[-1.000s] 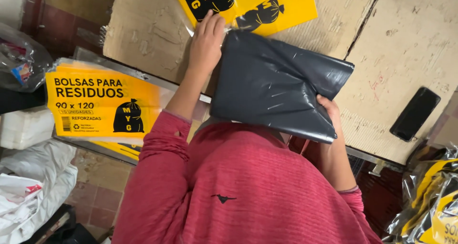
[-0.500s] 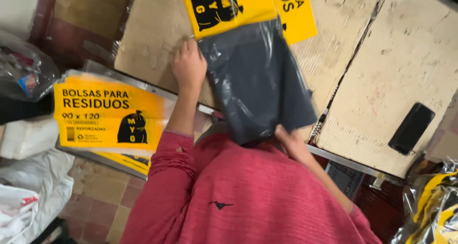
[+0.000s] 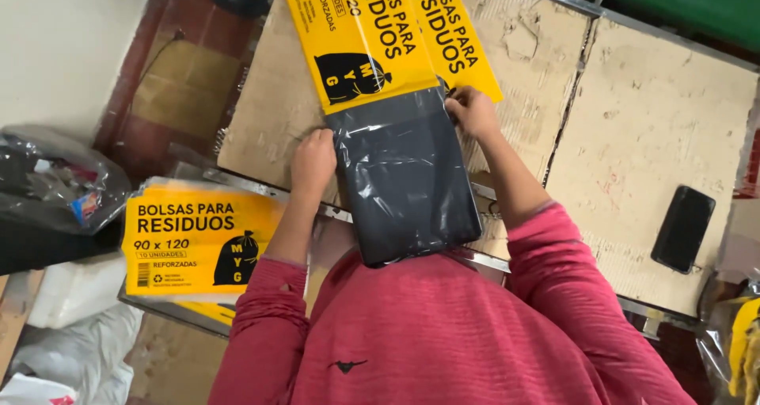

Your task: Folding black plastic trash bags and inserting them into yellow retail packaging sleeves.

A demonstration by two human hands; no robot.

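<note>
While the folded dark bag stack (image 3: 408,191) lies at the frame's centre, its top edge tucked under the yellow printed sleeve (image 3: 360,37), the left hand (image 3: 314,163) pinches its left edge and the right hand (image 3: 473,114) grips its upper right corner, hands apart. Sliding it in well probably means keeping both edges level on the cardboard-covered table (image 3: 649,144).

Black phone (image 3: 682,228) on cardboard-topped table (image 3: 657,136)
</note>
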